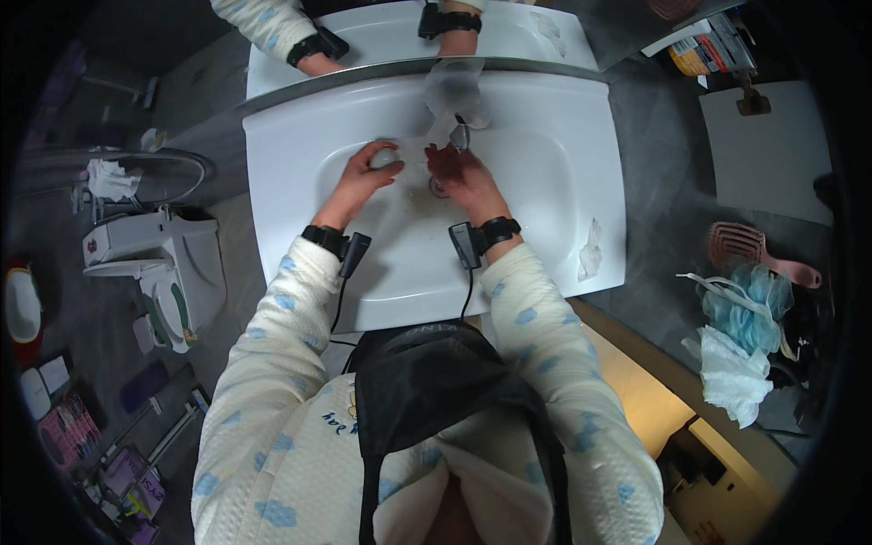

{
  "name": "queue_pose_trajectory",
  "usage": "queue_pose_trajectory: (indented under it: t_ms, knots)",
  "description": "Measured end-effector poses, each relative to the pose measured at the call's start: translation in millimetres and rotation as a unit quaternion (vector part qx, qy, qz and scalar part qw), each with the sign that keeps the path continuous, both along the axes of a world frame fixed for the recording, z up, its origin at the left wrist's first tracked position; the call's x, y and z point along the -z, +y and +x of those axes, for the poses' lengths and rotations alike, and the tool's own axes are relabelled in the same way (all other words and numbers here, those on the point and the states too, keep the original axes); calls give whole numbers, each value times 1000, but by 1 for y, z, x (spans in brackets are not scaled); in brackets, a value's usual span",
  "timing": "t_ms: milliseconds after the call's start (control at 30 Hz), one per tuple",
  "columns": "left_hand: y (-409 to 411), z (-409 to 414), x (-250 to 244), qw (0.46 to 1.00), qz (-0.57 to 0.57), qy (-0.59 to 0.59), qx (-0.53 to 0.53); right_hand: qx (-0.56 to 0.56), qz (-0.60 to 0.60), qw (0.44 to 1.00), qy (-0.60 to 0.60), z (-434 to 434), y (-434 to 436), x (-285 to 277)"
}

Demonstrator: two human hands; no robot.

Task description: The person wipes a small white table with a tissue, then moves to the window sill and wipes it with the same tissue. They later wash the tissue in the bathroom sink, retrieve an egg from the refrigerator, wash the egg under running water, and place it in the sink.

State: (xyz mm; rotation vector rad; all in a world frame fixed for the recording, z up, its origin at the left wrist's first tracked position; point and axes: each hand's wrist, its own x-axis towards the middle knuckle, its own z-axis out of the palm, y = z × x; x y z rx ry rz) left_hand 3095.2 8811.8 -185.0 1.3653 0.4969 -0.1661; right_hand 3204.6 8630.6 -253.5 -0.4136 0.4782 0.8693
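Observation:
My left hand (364, 174) is over the left side of a white washbasin (436, 272), its fingers curled around a pale, smooth, rounded object (383, 158). Whether that is a bar of soap or something else I cannot tell. Under the tap spout (460, 129) is my right hand (463, 178), palm up, with nothing seen in it. Clear water appears to run from the spout onto its fingers. Translucent, film-like material (455, 95) surrounds the tap's body. Partly behind my right hand lies the drain (439, 188). Both wrists carry black straps with cabled devices.
Crumpled white tissue (590, 251) lies on the basin's right rim, and a mirror edge (409, 66) runs behind it. A pink hairbrush (739, 245), blue mesh bath sponge (746, 306) and white cloth (734, 375) are to the right. A toilet (194, 272) stands left.

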Motion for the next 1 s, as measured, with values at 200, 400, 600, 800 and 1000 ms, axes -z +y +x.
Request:
queue_pose_trajectory:
  t_ms: [200,400,600,800,1000]
  knots:
    - [25,-58,0,987,-32,84,-132,-144,8,989,-32,0,22,-15]
    - [25,-95,2,969,-51,139,-200,-401,-69,882,-237,-31,52,-25]
    - [25,-112,0,964,-73,132,-218,-100,-46,994,-8,18,-6,-15]
    - [18,-105,-5,966,-77,125,-212,-321,-29,937,-139,-14,36,-23]
    - [20,-110,-4,965,-79,123,-220,-681,-159,580,-418,-30,-15,-22]
